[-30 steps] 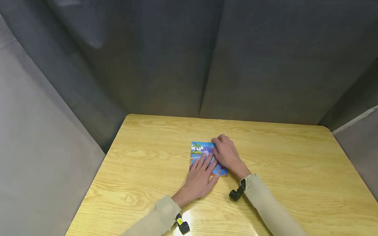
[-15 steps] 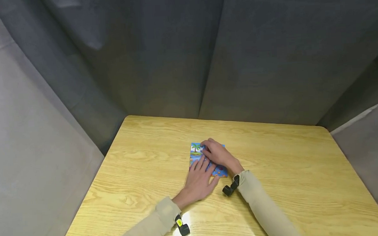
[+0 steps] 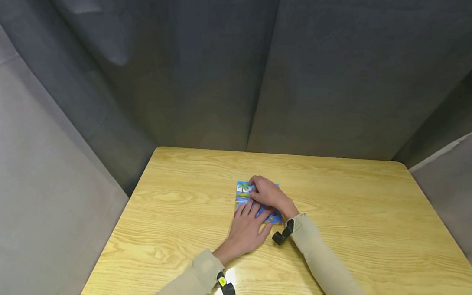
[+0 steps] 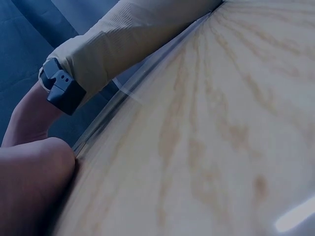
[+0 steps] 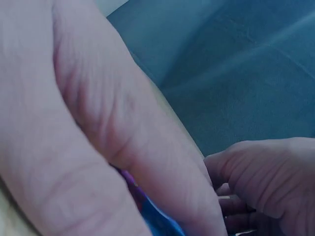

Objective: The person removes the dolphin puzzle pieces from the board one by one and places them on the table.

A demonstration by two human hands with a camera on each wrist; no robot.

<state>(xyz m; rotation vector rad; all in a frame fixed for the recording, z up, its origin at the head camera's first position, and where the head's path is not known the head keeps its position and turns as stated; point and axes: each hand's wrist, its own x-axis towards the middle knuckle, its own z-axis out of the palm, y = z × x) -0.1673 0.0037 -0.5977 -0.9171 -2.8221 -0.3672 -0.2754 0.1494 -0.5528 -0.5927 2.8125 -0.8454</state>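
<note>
A small, colourful picture sheet (image 3: 243,194) with a palm tree and blue sea lies on the wooden table. My left hand (image 3: 244,229) rests flat over its near part, with the fingers spread. Over the far middle of the picture bends my right hand (image 3: 268,194), fingers curled down and thumb beneath, just beyond the left fingertips. In the right wrist view, the left thumb and a finger loom large, with a strip of blue picture (image 5: 160,221) between them. The curled right hand (image 5: 275,189) appears at the right there; I cannot tell whether it pinches anything.
The light wooden table (image 3: 163,202) has a far edge close to a dark grey curtain (image 3: 202,70). Paler cloth (image 3: 45,171) hangs at the left. Black wrist cameras (image 3: 227,290) sit on both sleeves, and light glares near the table's front.
My right hand has slid left from the picture's right edge to its far middle, now covering more of it. The left hand has stayed flat in place.
</note>
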